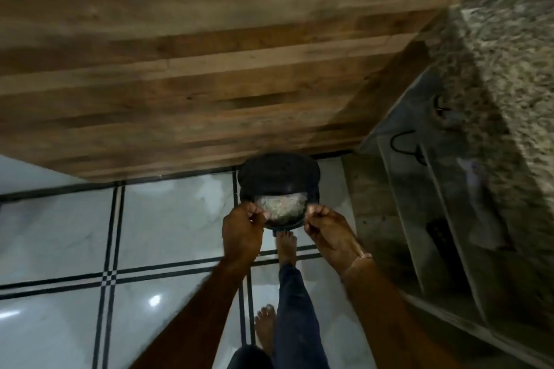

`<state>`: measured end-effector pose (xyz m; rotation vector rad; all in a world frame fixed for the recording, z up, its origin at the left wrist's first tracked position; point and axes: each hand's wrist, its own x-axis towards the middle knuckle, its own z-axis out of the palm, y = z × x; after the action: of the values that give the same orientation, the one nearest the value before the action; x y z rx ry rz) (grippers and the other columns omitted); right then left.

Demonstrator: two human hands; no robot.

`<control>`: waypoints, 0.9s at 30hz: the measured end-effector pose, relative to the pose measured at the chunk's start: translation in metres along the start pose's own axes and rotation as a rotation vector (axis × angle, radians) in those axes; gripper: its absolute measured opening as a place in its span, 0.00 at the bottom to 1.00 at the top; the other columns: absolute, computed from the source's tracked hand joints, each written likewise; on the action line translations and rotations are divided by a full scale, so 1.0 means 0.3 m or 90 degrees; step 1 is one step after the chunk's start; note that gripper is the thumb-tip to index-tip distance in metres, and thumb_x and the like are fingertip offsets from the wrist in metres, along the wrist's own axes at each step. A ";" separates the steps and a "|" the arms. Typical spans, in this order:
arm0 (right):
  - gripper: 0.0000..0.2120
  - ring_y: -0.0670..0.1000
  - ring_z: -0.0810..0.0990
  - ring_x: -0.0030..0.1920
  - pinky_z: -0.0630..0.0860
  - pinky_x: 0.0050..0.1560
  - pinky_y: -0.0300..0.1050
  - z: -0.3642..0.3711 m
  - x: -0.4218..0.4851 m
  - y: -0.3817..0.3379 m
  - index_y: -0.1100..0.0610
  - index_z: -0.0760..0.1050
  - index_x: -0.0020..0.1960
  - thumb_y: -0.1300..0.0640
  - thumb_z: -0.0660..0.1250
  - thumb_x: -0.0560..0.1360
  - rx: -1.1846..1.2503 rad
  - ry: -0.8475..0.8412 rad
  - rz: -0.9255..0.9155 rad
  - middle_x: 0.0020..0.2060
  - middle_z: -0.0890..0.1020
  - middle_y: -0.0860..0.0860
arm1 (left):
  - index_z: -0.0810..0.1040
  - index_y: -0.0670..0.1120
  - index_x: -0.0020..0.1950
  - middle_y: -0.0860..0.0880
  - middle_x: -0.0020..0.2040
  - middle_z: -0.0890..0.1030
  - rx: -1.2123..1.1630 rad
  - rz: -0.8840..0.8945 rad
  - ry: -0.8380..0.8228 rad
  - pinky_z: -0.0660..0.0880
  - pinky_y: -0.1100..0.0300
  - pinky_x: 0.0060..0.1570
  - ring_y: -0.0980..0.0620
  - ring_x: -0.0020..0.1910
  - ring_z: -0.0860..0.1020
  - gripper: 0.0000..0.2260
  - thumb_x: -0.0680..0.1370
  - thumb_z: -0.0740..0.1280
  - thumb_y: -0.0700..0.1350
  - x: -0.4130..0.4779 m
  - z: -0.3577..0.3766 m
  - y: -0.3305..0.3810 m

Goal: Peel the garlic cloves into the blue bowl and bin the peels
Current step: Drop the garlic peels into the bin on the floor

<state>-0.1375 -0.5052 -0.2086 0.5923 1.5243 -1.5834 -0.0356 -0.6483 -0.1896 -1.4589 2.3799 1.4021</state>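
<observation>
Head view: the left hand (241,231) and right hand (326,234), held apart, each pinch one end of what seems a thin sheet (289,217). It is heaped with garlic peels (278,205) over the open black bin (278,177). The bin stands against the wooden cabinet (195,84). Tiled floor (168,219) lies open to the left, and the stone counter (494,69) edge crowds the right.

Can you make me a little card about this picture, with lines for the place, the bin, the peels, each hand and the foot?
place: tiled floor, beside a wooden cabinet
bin: round black bin, lid up
peels: pale heap of peels at the bin's mouth; cannot tell if inside or just above
left hand: fingers curled in a pinch by the bin's left side; what it pinches is too blurred
right hand: same, by the right side
foot: bare foot at the bin's base
</observation>
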 end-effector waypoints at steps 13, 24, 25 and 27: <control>0.22 0.59 0.84 0.39 0.84 0.44 0.53 0.103 0.883 0.256 0.56 0.83 0.34 0.75 0.64 0.78 -0.187 0.093 -0.009 0.33 0.85 0.53 | 0.83 0.43 0.57 0.48 0.52 0.83 0.066 -0.134 -0.049 0.69 0.65 0.48 0.48 0.55 0.81 0.08 0.79 0.71 0.39 0.602 0.427 -0.309; 0.15 0.47 0.83 0.47 0.80 0.56 0.41 0.150 0.985 0.243 0.50 0.88 0.48 0.68 0.68 0.78 -0.434 0.111 -0.094 0.45 0.86 0.46 | 0.83 0.47 0.61 0.49 0.58 0.84 0.127 -0.156 -0.054 0.69 0.62 0.46 0.50 0.54 0.80 0.09 0.81 0.69 0.41 0.684 0.497 -0.297; 0.14 0.48 0.83 0.46 0.80 0.54 0.41 0.152 0.977 0.238 0.50 0.87 0.48 0.68 0.69 0.77 -0.440 0.117 -0.098 0.44 0.85 0.46 | 0.82 0.46 0.60 0.50 0.57 0.83 0.132 -0.162 -0.056 0.68 0.62 0.45 0.51 0.53 0.80 0.08 0.81 0.70 0.44 0.680 0.494 -0.289; 0.12 0.54 0.85 0.42 0.84 0.46 0.47 0.151 0.971 0.230 0.52 0.84 0.40 0.67 0.73 0.75 -0.393 0.125 -0.076 0.38 0.85 0.49 | 0.81 0.46 0.57 0.53 0.51 0.81 0.153 -0.171 -0.064 0.67 0.63 0.42 0.50 0.53 0.80 0.09 0.81 0.70 0.50 0.671 0.487 -0.270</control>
<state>-0.2278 -0.6133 -0.4766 0.3120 2.1030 -1.0634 -0.1501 -0.7018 -0.4187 -1.5324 2.1090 1.0613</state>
